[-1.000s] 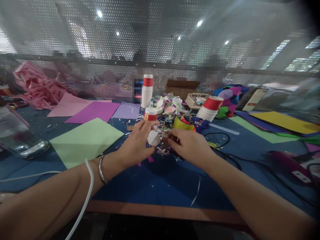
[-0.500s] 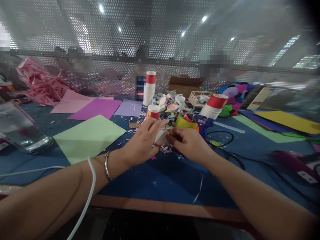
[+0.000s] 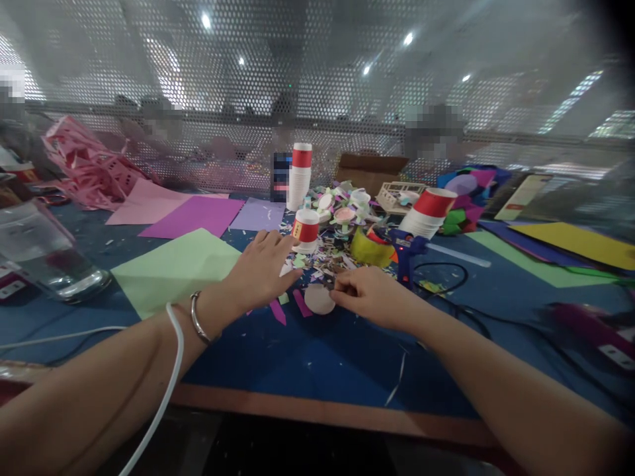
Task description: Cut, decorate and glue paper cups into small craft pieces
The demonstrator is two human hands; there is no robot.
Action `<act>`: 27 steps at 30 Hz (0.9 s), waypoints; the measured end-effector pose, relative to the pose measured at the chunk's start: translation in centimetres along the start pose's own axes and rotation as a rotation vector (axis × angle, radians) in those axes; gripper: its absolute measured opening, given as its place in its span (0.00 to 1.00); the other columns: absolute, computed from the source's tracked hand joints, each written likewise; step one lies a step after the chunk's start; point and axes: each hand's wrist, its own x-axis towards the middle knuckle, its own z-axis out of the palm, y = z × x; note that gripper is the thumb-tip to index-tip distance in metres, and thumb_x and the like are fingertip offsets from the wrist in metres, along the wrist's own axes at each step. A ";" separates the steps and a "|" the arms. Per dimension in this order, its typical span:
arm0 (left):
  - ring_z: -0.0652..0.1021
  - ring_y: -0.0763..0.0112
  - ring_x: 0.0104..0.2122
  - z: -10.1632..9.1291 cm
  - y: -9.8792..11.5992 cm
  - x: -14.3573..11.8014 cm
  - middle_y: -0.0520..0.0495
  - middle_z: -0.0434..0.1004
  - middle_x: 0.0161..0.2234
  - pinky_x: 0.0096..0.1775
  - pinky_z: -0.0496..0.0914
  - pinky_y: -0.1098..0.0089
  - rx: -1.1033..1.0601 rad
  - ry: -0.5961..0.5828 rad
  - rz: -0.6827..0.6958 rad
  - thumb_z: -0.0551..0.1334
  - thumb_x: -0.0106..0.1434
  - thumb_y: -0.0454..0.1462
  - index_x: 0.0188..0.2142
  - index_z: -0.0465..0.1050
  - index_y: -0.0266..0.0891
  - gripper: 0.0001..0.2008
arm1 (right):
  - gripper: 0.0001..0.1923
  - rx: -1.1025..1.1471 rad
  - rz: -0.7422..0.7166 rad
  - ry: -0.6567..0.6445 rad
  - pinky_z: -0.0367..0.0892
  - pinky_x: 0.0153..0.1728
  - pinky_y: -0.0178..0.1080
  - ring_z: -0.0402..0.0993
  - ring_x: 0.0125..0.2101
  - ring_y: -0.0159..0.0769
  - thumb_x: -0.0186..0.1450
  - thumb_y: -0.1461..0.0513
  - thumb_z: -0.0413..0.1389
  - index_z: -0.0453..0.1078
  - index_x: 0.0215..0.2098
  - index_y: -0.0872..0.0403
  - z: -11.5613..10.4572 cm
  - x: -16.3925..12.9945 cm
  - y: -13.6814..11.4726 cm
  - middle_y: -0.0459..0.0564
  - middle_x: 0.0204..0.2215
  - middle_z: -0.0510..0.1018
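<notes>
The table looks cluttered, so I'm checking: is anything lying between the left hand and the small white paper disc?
Only loose scraps: a pink paper strip lies between the left hand and the white paper disc. The right hand already touches the disc's far edge.

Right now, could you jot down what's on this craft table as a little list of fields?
Surface: blue table strewn with paper scraps
Left hand: fingers spread, reaching toward the scraps, holding nothing
Right hand: fingertips pinching the edge of a pale paper disc
Near the left hand: small red and white cup, green paper sheet
Near the right hand: yellow tape roll, blue glue gun
Far edge: stack of cups, perforated screen
</notes>
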 end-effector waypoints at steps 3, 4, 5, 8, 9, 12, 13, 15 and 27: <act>0.71 0.52 0.51 -0.3 0.2 0.3 0.39 0.75 0.49 0.55 0.63 0.51 -0.091 0.015 0.018 0.55 0.69 0.41 0.51 0.70 0.38 0.15 | 0.15 -0.073 -0.001 0.009 0.51 0.25 0.37 0.64 0.22 0.31 0.66 0.60 0.55 0.66 0.21 0.54 0.1 -0.1 -0.1 0.45 0.19 0.72; 0.73 0.54 0.49 -0.3 0.4 0.4 0.40 0.77 0.46 0.53 0.65 0.53 -0.132 0.012 0.016 0.55 0.68 0.39 0.47 0.71 0.38 0.12 | 0.15 -0.082 0.006 0.014 0.51 0.25 0.37 0.64 0.22 0.31 0.66 0.60 0.55 0.66 0.21 0.53 0.0 -0.1 -0.1 0.45 0.20 0.72; 0.74 0.57 0.45 -0.3 0.7 0.4 0.42 0.78 0.43 0.50 0.66 0.56 -0.172 0.004 0.014 0.55 0.68 0.38 0.44 0.72 0.39 0.10 | 0.15 -0.085 0.015 0.018 0.51 0.25 0.37 0.64 0.22 0.32 0.66 0.59 0.54 0.65 0.22 0.53 0.0 -0.2 -0.1 0.46 0.20 0.72; 0.75 0.64 0.34 0.0 2.2 0.2 0.47 0.77 0.33 0.39 0.67 0.64 -0.240 -0.067 0.026 0.55 0.68 0.39 0.34 0.72 0.40 0.09 | 0.15 -0.093 0.023 0.037 0.50 0.25 0.37 0.65 0.22 0.32 0.67 0.59 0.53 0.65 0.23 0.53 -0.1 -0.2 -0.1 0.46 0.20 0.72; 0.74 0.65 0.32 0.2 2.7 0.0 0.47 0.77 0.32 0.36 0.66 0.65 -0.239 -0.108 0.042 0.56 0.68 0.39 0.33 0.72 0.40 0.09 | 0.15 -0.098 0.022 0.047 0.49 0.25 0.37 0.65 0.23 0.32 0.67 0.59 0.53 0.65 0.23 0.53 -0.1 -0.2 0.0 0.46 0.20 0.72; 0.74 0.66 0.32 0.6 4.0 -0.6 0.48 0.77 0.33 0.34 0.65 0.66 -0.247 -0.232 0.144 0.58 0.65 0.36 0.36 0.75 0.40 0.07 | 0.15 -0.116 0.018 0.083 0.48 0.25 0.37 0.65 0.23 0.32 0.67 0.58 0.52 0.63 0.22 0.53 -0.1 -0.1 0.2 0.45 0.20 0.72; 0.75 0.66 0.33 0.7 4.3 -0.8 0.48 0.77 0.33 0.35 0.66 0.66 -0.250 -0.250 0.167 0.58 0.64 0.36 0.36 0.76 0.40 0.07 | 0.16 -0.121 0.019 0.094 0.48 0.25 0.37 0.65 0.23 0.32 0.67 0.58 0.52 0.63 0.22 0.53 -0.1 0.0 0.3 0.45 0.20 0.71; 0.76 0.66 0.35 0.8 4.6 -1.0 0.47 0.77 0.34 0.36 0.67 0.66 -0.273 -0.250 0.190 0.59 0.65 0.36 0.37 0.77 0.40 0.07 | 0.18 -0.131 0.021 0.112 0.48 0.25 0.37 0.63 0.22 0.32 0.67 0.57 0.52 0.61 0.21 0.53 -0.2 0.0 0.5 0.45 0.19 0.69; 0.75 0.68 0.32 0.9 3.3 0.1 0.48 0.78 0.34 0.34 0.66 0.68 -0.323 -0.098 0.038 0.56 0.68 0.35 0.36 0.74 0.39 0.08 | 0.17 -0.089 0.024 0.090 0.48 0.26 0.38 0.64 0.23 0.33 0.70 0.57 0.49 0.60 0.23 0.52 -0.4 0.2 0.9 0.45 0.20 0.68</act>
